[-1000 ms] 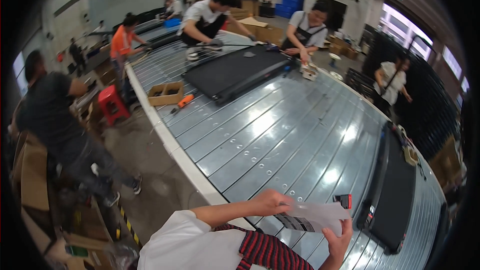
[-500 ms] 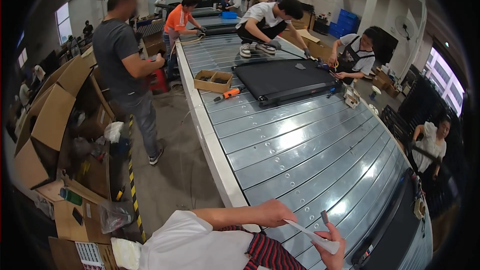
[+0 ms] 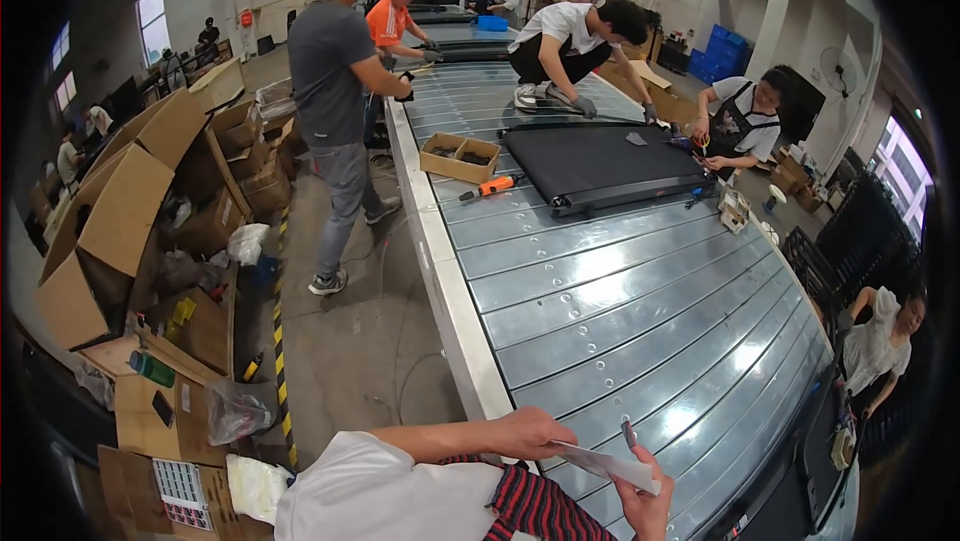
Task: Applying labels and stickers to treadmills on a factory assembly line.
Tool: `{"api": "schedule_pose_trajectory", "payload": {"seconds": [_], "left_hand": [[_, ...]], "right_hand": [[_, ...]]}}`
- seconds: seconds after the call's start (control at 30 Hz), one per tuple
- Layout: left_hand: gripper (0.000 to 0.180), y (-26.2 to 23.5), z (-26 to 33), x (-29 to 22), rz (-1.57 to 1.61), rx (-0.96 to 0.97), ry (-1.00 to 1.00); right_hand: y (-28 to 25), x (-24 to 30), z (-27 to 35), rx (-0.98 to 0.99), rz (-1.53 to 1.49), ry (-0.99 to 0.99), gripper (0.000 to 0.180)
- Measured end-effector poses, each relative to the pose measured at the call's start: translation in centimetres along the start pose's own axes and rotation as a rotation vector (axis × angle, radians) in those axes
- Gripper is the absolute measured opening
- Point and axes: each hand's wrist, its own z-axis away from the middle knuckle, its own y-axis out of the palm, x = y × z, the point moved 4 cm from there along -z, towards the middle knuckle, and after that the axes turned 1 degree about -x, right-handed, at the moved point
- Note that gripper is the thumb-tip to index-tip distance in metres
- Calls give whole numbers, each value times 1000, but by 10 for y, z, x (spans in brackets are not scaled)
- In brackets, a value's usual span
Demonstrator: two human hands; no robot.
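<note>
Over the near end of the slatted metal table (image 3: 600, 321), a thin white sheet (image 3: 600, 461), perhaps paper or film, is stretched between my hands. My left hand (image 3: 535, 433) reaches across from the left, closed, pinching the sheet's left end. At its other end my right hand (image 3: 645, 499) grips the sheet between thumb and fingers. A small narrow grey strip (image 3: 628, 432) sticks up beside the right fingertips; what it is I cannot make out.
Farther along lie a black framed panel (image 3: 620, 163), an orange power tool (image 3: 492, 187) and a divided cardboard box (image 3: 460, 158). One person (image 3: 565, 51) squats on the table; others stand around it. Cartons (image 3: 130, 211) line the left. Another dark panel (image 3: 770, 471) lies at the right edge.
The white sheet has flattened and shows more of its face between my hands. The person in the dark grey shirt has stepped up to the table and reaches over it. The view has shifted.
</note>
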Motion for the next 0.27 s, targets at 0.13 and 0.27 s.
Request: {"api": "schedule_pose_trajectory", "payload": {"seconds": [0.13,0.27], "left_hand": [[14,-9,8,12,153,-47,24],[20,-21,16,26,131,-20,-37]], "right_hand": [[21,11,-20,-25,-143,45,55],[34,10,-32,-37,-267,220,59]]}}
